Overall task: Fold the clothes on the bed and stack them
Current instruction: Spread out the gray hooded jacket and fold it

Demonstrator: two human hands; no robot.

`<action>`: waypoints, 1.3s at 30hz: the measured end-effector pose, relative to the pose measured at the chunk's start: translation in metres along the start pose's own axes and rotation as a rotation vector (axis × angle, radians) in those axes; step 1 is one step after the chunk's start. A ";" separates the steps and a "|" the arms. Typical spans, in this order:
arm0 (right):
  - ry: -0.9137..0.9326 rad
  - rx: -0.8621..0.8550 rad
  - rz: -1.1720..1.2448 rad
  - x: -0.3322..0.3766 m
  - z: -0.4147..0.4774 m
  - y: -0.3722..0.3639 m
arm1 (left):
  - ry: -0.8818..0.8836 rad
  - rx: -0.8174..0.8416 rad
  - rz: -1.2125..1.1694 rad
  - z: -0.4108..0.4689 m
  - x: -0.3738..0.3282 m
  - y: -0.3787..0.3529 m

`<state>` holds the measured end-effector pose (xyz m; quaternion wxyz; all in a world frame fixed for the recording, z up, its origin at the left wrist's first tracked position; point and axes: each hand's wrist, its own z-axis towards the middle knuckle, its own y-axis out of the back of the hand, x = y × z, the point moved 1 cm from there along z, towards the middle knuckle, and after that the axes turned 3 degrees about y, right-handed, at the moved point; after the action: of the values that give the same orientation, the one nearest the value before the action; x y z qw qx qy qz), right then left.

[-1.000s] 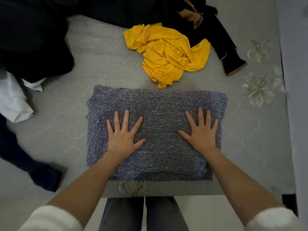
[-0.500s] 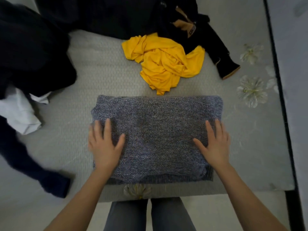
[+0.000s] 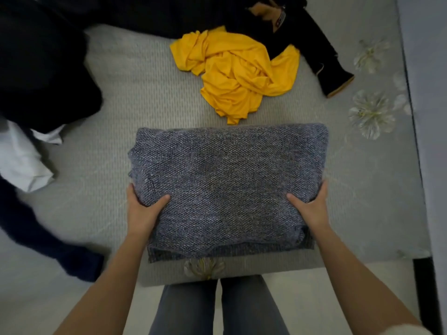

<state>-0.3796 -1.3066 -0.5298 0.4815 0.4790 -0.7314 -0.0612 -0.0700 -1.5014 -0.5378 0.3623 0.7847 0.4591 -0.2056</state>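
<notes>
Folded grey knit sweater lies flat on the bed at its near edge, dead centre in front of the person, long axis running left-right. The left hand grips its left short end and the right hand its right short end, thumbs on top, fingers tucked beneath out of sight, both toward the near corners and equally close. Looks set for a two-hand lift or another fold; the unfolded yellow garment sits just beyond the sweater's far edge and a black garment beyond that, no stack visible yet.
</notes>
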 end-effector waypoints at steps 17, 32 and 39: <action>0.211 -0.142 0.019 0.047 -0.040 0.039 | -0.396 -0.094 0.213 -0.045 -0.081 -0.006; -0.022 -0.699 0.339 -0.009 -0.042 0.226 | -0.853 0.254 0.467 -0.108 -0.256 -0.230; -0.300 -0.720 0.265 -0.083 -0.029 0.236 | -0.951 0.306 0.930 -0.117 -0.275 -0.389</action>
<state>-0.5028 -1.1065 -0.4382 0.5101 0.1674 -0.7806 -0.3201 -0.5449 -1.4469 -0.4283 0.4603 0.7670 -0.1695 -0.4136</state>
